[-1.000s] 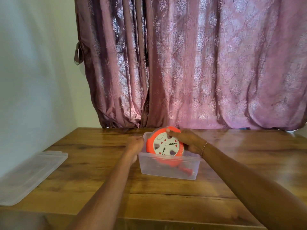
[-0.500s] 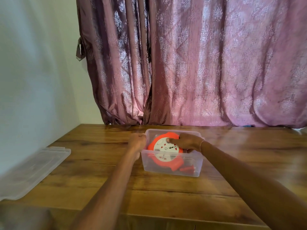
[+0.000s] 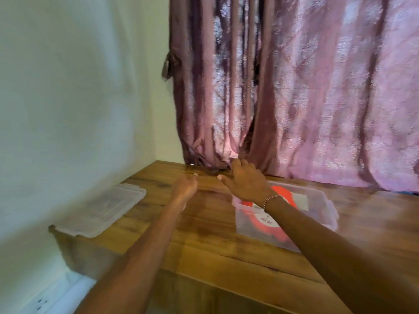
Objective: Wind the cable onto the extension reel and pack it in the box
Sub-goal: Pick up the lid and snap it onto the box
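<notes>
The orange extension reel (image 3: 265, 223) with its white socket face lies inside the clear plastic box (image 3: 322, 207) on the wooden table; my right forearm crosses over part of it. My right hand (image 3: 244, 182) hovers to the left of the box with fingers spread, holding nothing. A little further left, my left hand (image 3: 184, 188) is also stretched out above the table, open and empty. The box's clear lid (image 3: 102, 207) rests flat near the table's left edge, left of both hands.
The wooden table (image 3: 215, 245) meets a pale wall on the left and a pink patterned curtain (image 3: 306, 98) at the back. A white wall socket (image 3: 42, 303) shows low at the left. The frame is motion-blurred.
Both hands have let go of the reel and box and moved left, toward the lid side. The reel now lies in the box. The view has swung to the left.
</notes>
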A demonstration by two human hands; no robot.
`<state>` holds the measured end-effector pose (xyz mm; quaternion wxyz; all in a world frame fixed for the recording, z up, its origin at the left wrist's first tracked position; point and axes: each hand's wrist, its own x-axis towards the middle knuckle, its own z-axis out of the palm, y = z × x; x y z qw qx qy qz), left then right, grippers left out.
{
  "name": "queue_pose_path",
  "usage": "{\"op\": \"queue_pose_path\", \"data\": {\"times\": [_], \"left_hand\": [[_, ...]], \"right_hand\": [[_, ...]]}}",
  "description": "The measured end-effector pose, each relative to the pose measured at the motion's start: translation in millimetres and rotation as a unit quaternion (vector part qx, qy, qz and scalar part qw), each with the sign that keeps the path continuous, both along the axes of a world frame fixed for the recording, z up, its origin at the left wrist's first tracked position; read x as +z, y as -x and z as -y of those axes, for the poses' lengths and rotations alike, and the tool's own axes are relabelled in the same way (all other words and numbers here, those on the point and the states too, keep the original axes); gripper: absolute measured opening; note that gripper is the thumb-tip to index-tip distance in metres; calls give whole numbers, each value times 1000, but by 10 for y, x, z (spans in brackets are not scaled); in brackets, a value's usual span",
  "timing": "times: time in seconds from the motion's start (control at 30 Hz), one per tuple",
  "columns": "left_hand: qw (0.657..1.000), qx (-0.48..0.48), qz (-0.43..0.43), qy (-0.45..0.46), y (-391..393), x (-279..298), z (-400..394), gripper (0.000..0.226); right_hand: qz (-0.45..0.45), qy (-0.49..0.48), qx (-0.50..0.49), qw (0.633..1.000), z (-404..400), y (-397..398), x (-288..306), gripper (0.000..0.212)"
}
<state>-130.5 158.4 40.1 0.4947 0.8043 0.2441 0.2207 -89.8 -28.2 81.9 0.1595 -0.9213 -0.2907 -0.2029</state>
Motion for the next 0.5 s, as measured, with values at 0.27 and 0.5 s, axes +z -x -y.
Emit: {"op": "queue_pose_path", "data": {"times": [0.27, 0.5], "left_hand": [[978, 172, -87, -82, 833, -33, -1267, 58], [927, 306, -182, -120, 1485, -331, -1814, 59]], "right_hand": [[-133, 71, 163, 975, -1706, 54, -273, 72], [-175, 78, 227, 955, -2827, 20, -761, 71]]}}
